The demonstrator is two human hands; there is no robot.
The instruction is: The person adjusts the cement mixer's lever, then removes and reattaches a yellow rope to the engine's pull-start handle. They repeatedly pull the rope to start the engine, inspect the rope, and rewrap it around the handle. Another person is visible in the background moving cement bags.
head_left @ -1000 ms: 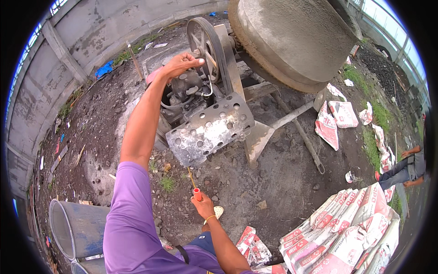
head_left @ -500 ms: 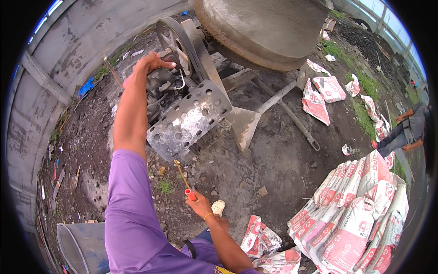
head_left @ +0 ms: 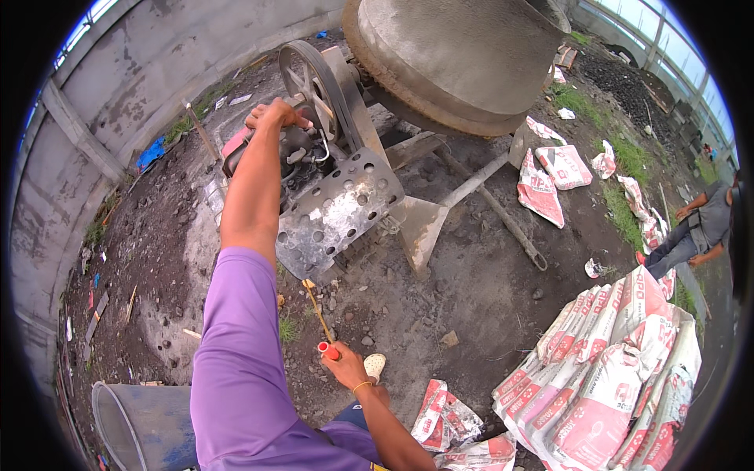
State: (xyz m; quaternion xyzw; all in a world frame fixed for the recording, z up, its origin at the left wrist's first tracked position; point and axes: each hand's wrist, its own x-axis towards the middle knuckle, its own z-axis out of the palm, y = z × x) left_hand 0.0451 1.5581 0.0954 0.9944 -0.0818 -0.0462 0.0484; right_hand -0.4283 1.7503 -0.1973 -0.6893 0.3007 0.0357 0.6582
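My left arm reaches forward to a small engine (head_left: 297,149). My left hand (head_left: 275,115) is closed over its top, thumb toward the belt wheel (head_left: 308,78); the exact part under my fingers is hidden. Below it a grey perforated metal guard (head_left: 342,208) covers the engine's near side. Low in the middle, my right hand (head_left: 345,367) is closed round the red handle (head_left: 329,351) of a yellowish pull cord (head_left: 316,304). The cord runs up, slightly curved, to the guard's lower edge. Beyond the engine stands the tilted drum of a concrete mixer (head_left: 448,63).
Stacked red-and-white cement bags (head_left: 597,369) are at the lower right, with emptied bags (head_left: 448,416) beside them. A blue drum (head_left: 141,424) lies at lower left. The mixer's metal legs (head_left: 479,177) extend right. Another person (head_left: 695,228) is at far right. A concrete wall (head_left: 141,71) bounds the left.
The view has shifted slightly, so the mixer and engine sit a little lower and further right. The cord, straighter before, now bows slightly. Both hands keep their holds.
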